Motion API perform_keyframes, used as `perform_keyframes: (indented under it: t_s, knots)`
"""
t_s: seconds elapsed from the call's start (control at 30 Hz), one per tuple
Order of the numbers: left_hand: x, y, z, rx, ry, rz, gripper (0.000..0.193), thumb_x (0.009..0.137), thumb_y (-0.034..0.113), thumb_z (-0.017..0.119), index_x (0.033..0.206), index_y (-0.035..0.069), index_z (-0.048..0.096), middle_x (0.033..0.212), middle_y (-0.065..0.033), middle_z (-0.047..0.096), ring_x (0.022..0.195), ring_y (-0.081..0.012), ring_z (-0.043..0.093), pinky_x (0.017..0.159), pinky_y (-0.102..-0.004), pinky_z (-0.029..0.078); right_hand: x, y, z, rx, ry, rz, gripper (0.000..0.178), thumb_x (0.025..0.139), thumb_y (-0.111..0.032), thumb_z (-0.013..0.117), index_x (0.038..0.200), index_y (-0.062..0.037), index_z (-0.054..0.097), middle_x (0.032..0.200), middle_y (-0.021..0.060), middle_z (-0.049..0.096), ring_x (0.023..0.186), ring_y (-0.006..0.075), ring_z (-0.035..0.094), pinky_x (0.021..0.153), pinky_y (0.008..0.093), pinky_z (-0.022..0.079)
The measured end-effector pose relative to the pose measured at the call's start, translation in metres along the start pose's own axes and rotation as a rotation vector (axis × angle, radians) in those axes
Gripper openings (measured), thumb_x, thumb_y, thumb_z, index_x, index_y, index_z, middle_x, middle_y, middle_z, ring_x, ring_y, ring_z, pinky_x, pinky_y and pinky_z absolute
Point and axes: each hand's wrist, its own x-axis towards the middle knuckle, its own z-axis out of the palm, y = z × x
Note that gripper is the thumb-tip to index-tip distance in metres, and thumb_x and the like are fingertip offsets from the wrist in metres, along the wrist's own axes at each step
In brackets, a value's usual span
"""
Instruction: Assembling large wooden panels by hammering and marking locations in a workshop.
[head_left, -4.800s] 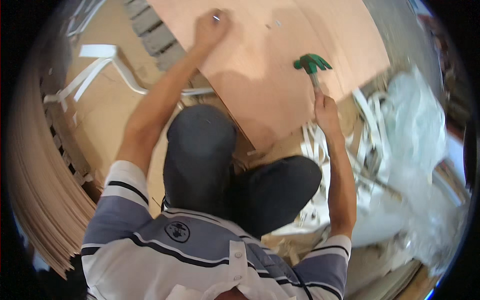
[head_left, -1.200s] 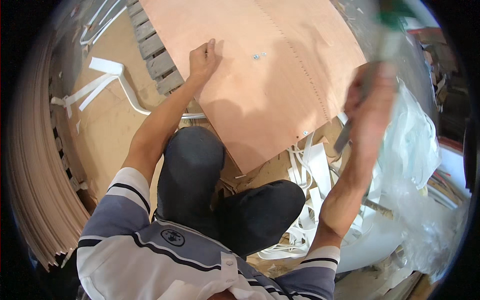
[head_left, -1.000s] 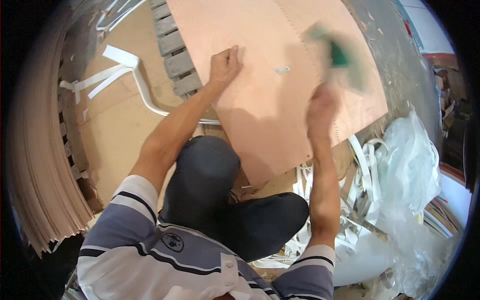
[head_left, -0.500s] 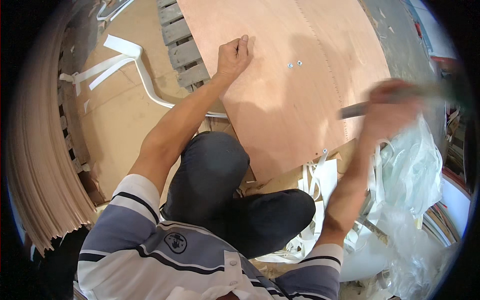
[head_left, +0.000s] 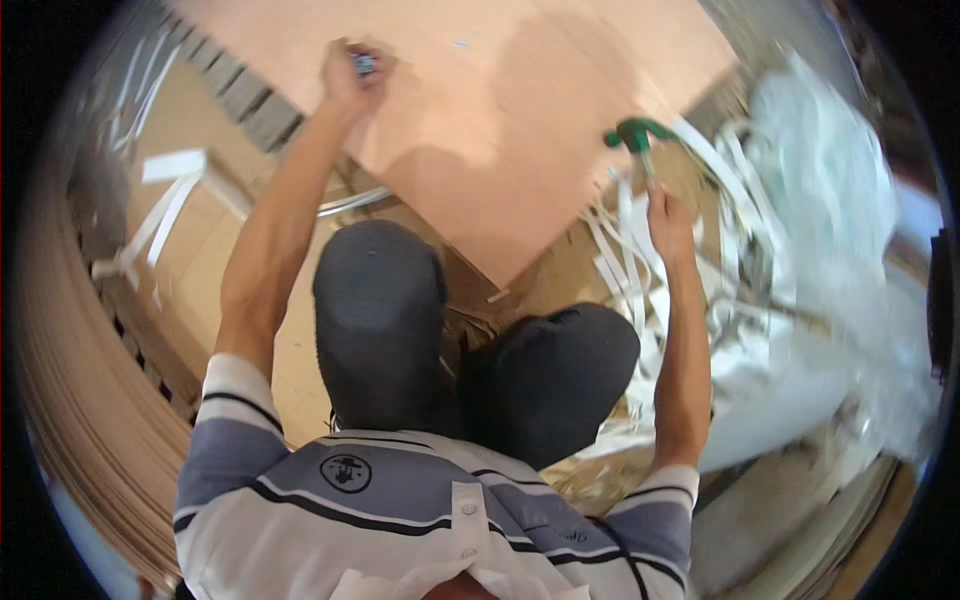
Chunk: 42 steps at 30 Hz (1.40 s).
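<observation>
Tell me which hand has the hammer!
The right hand grips the green-headed claw hammer; the left hand holds small silvery metal pieces instead.

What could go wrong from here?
1. The small metal pieces in the left hand could spill onto the wood panel if the grip loosens.
2. The hammer in the right hand is near the panel's edge, close to loose white strips; its claw might snag one.
</observation>
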Motion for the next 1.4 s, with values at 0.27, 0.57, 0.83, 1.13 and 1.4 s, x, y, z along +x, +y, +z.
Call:
perform_keyframes:
  t_s: [0.27,0.57,0.83,1.13,1.4]
  knots:
    - [-0.045,-0.064,0.067,0.424,-0.250,-0.327,0.022,0.096,0.022,0.052,0.098,0.000,0.057,0.073,-0.0020,0.054,0.058,-0.0095,0.049,0.038,-0.0184,0.033,0.010,0.012,0.014,0.115,0.175,-0.178,0.066,0.092,-0.056,0.044,0.058,0.0011,0.049,0.052,0.0121,0.048,0.041,0.0206,0.047,0.043,0.0393,0.038]
    - [-0.077,-0.108,0.114,0.943,-0.460,-0.527,0.030,0.096,0.024,0.052,0.110,-0.002,0.057,0.071,0.0028,0.052,0.055,-0.0045,0.046,0.041,-0.0167,0.034,-0.017,-0.017,-0.015,0.262,-0.018,-0.034,0.071,0.092,-0.055,0.041,0.072,0.0110,0.061,0.058,0.0256,0.056,0.059,0.0348,0.059,0.062,0.0449,0.046]
    - [-0.101,-0.147,0.159,1.290,-0.542,-0.559,0.026,0.091,0.025,0.060,0.100,0.001,0.060,0.077,0.0018,0.055,0.062,-0.0042,0.047,0.044,-0.0165,0.033,-0.006,0.013,0.029,0.285,-0.057,0.073,0.065,0.093,-0.056,0.041,0.088,0.0025,0.068,0.086,0.0253,0.066,0.083,0.0402,0.065,0.074,0.0488,0.050]
    - [-0.117,-0.212,0.132,1.290,-0.300,-0.201,0.021,0.080,0.025,0.076,0.080,0.007,0.064,0.062,0.0018,0.052,0.050,-0.0043,0.041,0.039,-0.0190,0.026,-0.008,0.013,0.024,0.414,-0.045,0.049,0.068,0.092,-0.057,0.040,0.088,0.0058,0.066,0.086,0.0267,0.065,0.085,0.0428,0.063,0.075,0.0492,0.049]
    - [-0.111,-0.220,0.125,1.787,-0.514,0.384,0.037,0.066,0.024,0.085,0.085,-0.003,0.069,0.069,-0.0037,0.062,0.062,-0.0096,0.056,0.058,-0.0247,0.047,-0.008,0.021,0.026,0.538,0.005,0.045,0.071,0.093,-0.056,0.041,0.076,0.0113,0.057,0.059,0.0140,0.053,0.049,0.0239,0.051,0.046,0.0397,0.041]
